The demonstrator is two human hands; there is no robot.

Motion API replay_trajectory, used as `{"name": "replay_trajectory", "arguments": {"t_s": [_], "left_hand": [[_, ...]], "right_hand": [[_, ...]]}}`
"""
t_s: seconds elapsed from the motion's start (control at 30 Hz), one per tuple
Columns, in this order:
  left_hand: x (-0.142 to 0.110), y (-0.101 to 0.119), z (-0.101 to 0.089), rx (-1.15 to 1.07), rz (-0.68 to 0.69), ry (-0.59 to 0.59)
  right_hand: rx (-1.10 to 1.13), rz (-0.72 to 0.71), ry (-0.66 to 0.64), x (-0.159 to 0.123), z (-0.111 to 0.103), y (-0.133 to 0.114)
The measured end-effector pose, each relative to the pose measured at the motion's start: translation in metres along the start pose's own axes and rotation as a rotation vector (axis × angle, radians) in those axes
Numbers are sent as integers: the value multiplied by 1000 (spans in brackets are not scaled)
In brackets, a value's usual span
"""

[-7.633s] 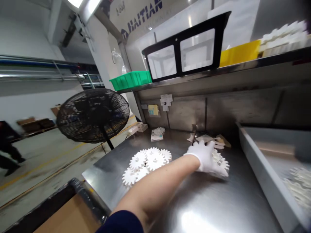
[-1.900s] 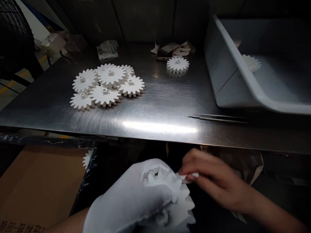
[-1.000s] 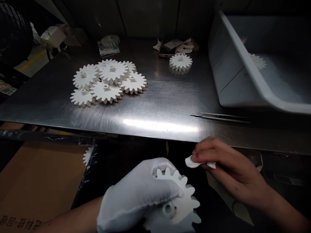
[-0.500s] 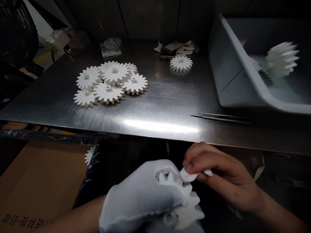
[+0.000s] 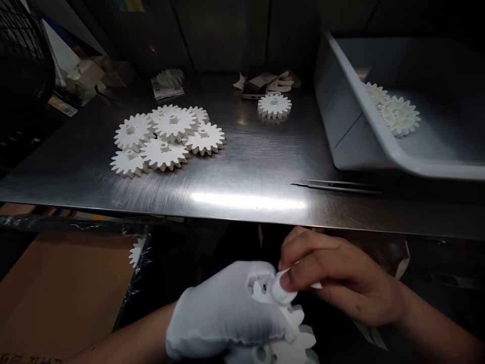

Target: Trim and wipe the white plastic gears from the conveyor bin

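My left hand (image 5: 231, 308), in a white glove, is closed around a large white gear (image 5: 291, 349) below the table's front edge. The gear's teeth stick out past the thumb on the right, and its lower part runs out of view. My right hand (image 5: 344, 275) is bare. Its thumb and fingers pinch a small white wad (image 5: 281, 289), which looks like folded cloth, pressed against the gear's teeth near the gloved fingers. The wad's far end shows beyond the right fingers.
Several white gears (image 5: 164, 151) are piled on the metal table (image 5: 250, 167). One gear (image 5: 275, 105) lies by a phone (image 5: 254, 90). Tweezers (image 5: 337, 187) lie before a grey bin (image 5: 364, 106) holding gears (image 5: 398, 116). A cardboard box (image 5: 68, 293) stands at lower left.
A gear that was blurred and tilted up in the grey bin now lies flat there. The wad in my right hand has shifted slightly left and down over the teeth. The view has moved slightly.
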State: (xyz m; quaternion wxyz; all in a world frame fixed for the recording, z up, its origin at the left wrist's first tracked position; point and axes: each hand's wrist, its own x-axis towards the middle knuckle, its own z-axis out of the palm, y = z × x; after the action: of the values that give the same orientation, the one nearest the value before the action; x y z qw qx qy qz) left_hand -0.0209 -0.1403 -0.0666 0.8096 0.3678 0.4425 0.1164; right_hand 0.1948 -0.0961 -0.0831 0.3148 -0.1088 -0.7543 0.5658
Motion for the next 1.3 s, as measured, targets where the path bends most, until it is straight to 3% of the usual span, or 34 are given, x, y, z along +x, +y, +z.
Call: {"name": "replay_trajectory", "arguments": {"t_s": [0.07, 0.17, 0.23, 0.33, 0.47, 0.57, 0.67, 0.77, 0.9, 1.07, 1.3], "left_hand": [[-6, 3, -1, -52, -9, 60], [-16, 8, 0, -109, -10, 128], [-20, 10, 2, -140, -13, 163], [-22, 11, 4, -151, 9, 209], [-22, 10, 5, -141, 44, 249], [-23, 11, 7, -153, 6, 255], [-23, 12, 11, -168, -50, 256], [-20, 12, 12, -166, -50, 250], [-20, 10, 7, -153, 23, 272], [-25, 10, -1, -198, 134, 339], [-28, 21, 1, -266, 202, 288]], "right_hand": [[-105, 101, 4, -9, 0, 4], [-197, 201, 157, -23, 0, 3], [-190, 179, 277, -27, 0, -3], [-123, 123, 329, -28, 3, -11], [-12, 94, 238, -25, 10, -9], [-81, 170, 98, -26, 13, 0], [-146, 207, 146, -27, 11, 1], [-164, 88, 294, -23, 6, -8], [-108, -65, 172, -16, 6, -13], [-285, 188, 100, -20, 9, -1], [-231, 257, 538, -25, 4, 0]]}}
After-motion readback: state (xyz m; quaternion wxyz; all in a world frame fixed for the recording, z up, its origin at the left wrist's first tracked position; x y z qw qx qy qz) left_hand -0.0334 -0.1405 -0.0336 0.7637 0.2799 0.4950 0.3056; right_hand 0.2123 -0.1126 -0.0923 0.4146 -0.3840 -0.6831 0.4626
